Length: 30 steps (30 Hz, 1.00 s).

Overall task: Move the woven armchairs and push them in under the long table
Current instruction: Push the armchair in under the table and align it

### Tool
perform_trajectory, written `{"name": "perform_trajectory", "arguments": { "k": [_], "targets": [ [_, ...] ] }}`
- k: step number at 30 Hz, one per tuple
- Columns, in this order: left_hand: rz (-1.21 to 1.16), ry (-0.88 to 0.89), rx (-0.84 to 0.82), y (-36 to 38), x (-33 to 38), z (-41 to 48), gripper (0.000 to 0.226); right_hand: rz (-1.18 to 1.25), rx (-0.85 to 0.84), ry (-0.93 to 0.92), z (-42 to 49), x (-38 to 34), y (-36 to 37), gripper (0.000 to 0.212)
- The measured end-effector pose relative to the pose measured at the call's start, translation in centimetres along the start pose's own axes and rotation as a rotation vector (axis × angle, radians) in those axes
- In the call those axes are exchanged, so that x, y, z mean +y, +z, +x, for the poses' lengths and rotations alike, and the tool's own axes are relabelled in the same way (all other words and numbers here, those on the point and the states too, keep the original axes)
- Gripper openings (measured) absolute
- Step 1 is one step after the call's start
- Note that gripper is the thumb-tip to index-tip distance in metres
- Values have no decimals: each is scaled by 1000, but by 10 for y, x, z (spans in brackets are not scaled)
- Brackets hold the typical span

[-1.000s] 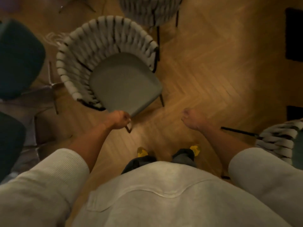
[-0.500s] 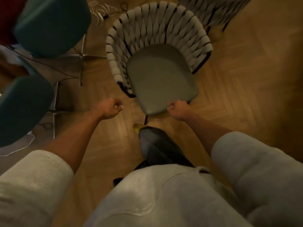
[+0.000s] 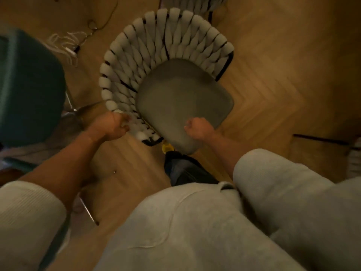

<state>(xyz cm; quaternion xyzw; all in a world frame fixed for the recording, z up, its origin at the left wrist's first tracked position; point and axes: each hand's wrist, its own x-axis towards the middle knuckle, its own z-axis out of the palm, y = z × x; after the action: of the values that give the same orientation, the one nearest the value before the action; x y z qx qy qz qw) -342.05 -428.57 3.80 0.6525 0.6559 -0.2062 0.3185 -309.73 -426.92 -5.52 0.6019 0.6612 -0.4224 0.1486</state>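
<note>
A woven armchair [image 3: 156,55] with thick pale straps on a black frame and a grey seat cushion stands on the herringbone wood floor just in front of me. Its open side faces me. My left hand [image 3: 111,124] is curled around the near end of its left woven arm. My right hand [image 3: 198,128] is fisted at the seat's front edge and grips it. The chair's legs are hidden under the seat. The long table is out of view.
A teal chair [image 3: 29,85] on metal legs stands close on the left. A second woven armchair [image 3: 195,2] is behind the first, and part of another [image 3: 354,159] shows at the right edge. Cables [image 3: 78,42] lie at the back left. My yellow-toed foot [image 3: 168,147] is by the seat.
My right hand came over and took the seat's front edge. My left hand let go of that edge, hung free, then closed on the left woven arm. The chair sits nearer and more centred.
</note>
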Motion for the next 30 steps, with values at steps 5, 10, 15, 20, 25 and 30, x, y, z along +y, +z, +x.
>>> {"name": "perform_trajectory", "arguments": {
  "k": [5,10,15,20,25,30],
  "targets": [
    [163,144,-50,-62,-19,67,48,115,-9,96,17,-26,-1,42],
    [377,282,-80,-111,-24,112,50,252,15,159,29,-65,5,49],
    [605,402,-149,-150,-26,168,54,314,99,173,44,-113,34,56],
    [988,602,-194,-171,-45,238,58,472,212,319,64,-179,67,63],
    [1403,842,-81,-192,-57,291,59,476,272,430,87,-262,96,71],
    [1734,962,110,-202,-67,331,62,326,345,479,131,-323,126,80]
  ]
}}
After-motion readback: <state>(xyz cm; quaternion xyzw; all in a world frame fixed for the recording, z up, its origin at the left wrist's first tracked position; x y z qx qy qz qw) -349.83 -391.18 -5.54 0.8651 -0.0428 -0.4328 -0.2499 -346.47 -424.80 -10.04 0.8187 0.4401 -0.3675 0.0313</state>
